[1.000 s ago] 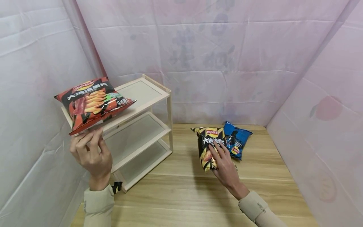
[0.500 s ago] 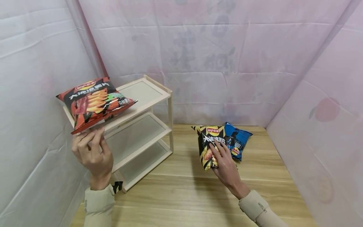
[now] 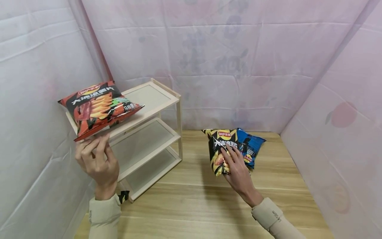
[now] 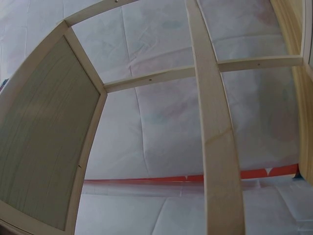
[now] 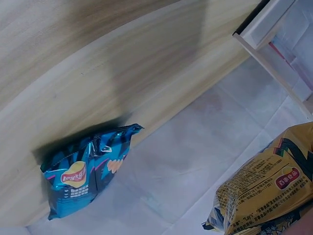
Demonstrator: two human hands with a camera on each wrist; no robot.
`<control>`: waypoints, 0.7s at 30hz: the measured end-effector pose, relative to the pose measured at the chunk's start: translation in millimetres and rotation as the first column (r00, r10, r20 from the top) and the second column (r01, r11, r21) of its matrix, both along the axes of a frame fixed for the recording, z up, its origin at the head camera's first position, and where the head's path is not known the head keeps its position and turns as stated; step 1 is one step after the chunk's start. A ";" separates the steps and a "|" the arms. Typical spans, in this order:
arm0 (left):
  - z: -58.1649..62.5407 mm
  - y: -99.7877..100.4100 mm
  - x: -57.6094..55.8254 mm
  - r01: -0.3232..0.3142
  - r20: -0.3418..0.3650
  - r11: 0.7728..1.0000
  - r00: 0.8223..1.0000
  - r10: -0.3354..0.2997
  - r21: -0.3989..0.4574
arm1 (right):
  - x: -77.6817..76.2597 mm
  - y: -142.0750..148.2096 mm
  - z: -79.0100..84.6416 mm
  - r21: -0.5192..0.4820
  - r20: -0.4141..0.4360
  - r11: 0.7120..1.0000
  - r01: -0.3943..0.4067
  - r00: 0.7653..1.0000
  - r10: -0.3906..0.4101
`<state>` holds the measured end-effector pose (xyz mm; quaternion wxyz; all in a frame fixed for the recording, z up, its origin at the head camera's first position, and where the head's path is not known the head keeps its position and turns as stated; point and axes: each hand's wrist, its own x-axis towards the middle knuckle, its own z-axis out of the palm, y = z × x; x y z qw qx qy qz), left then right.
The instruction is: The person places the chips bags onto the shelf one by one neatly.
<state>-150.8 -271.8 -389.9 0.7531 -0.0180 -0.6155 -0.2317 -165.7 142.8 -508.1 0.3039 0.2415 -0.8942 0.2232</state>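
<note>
One yellow-and-black bag (image 3: pixel 218 143) to keep uncrushed: held in the right hand (image 3: pixel 240 172) above the table (image 3: pixel 185 199), near the blue bag (image 3: pixel 253 144), with fingers spread across its front. Best to pinch lightly and steadily. With the left hand (image 3: pixel 99 162), bent-fingered, at the front edge of the top shelf (image 3: pixel 149 96), just below the red bag (image 3: pixel 96 106): cannot tell whether gripping bag or shelf. Best to avoid jolting either.

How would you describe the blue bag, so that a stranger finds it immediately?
In the head view, find the wooden shelf, then go right across the tabletop to the right hand, which holds a yellow-and-black bag. Partly hidden behind that lies the blue bag, alone in its colour.
</note>
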 end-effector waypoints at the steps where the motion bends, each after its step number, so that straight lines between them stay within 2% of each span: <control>1: 0.3 0.2 0.3 0.000 -0.002 1.000 1.000 0.000 0.001 | -0.2 -0.1 0.5 0.000 -0.001 1.000 0.001 1.000 -0.001; 21: 0.4 0.2 1.4 0.001 0.001 1.000 1.000 -0.001 0.002 | -1.9 -3.4 16.4 -0.004 -0.018 1.000 0.010 1.000 -0.010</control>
